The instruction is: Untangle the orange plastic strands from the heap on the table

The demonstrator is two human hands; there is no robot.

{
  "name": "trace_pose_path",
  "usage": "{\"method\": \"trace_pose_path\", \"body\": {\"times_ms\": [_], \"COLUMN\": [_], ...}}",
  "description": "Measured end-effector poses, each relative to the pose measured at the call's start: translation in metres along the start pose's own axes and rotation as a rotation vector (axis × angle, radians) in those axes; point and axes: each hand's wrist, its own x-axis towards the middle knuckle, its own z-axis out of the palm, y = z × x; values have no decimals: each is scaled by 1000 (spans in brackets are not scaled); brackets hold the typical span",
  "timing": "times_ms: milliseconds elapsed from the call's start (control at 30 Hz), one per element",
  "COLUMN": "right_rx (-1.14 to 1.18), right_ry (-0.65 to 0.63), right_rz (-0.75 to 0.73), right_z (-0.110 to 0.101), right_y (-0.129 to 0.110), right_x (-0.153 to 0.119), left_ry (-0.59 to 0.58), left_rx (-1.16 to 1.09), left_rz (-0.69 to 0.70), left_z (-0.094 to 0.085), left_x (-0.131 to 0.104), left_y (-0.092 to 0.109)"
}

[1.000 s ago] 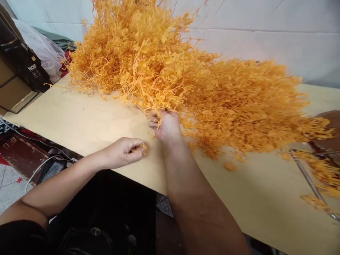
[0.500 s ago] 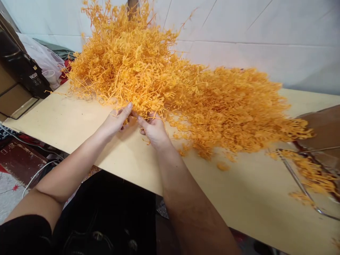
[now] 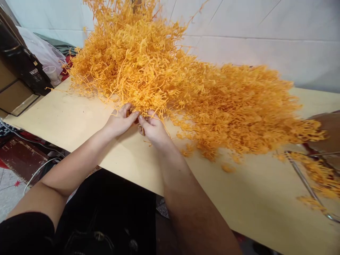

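A big heap of orange, thin, branching plastic-looking strands (image 3: 148,67) lies across the table. At its front edge, my left hand (image 3: 119,121) and my right hand (image 3: 154,130) meet with the thumbs almost touching. Both hands are closed, and each pinches some of the orange strands. A short orange end pokes out below the right fingers. Loose strands hang over both hands, so what lies between the fingertips is partly hidden.
The pale table (image 3: 127,159) stands against a white wall (image 3: 252,42). To the right are a bent metal rod (image 3: 305,182) and more orange strands. At the left stand a black bag marked VACUUM (image 3: 32,72), a clear cup (image 3: 52,74) and a cardboard box (image 3: 13,95).
My left hand has turned, and its thumb has moved right to meet my right thumb. My right hand stays nearly in place. The view has shifted slightly.
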Motion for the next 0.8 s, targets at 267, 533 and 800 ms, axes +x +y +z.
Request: {"method": "trace_pose_path", "body": {"times_ms": [267, 533, 800], "right_rx": [145, 80, 152], "right_ry": [86, 96, -75], "right_rz": [161, 109, 31], "right_z": [-3, -5, -2], "right_y": [-8, -4, -4], "right_x": [-3, -2, -9], "left_ry": [-300, -481, -456], "left_rx": [-254, -424, -503], "left_rz": [-81, -247, -306], "left_z": [-14, -11, -1], "left_x": [-29, -36, -35], "left_y": [11, 22, 14]}}
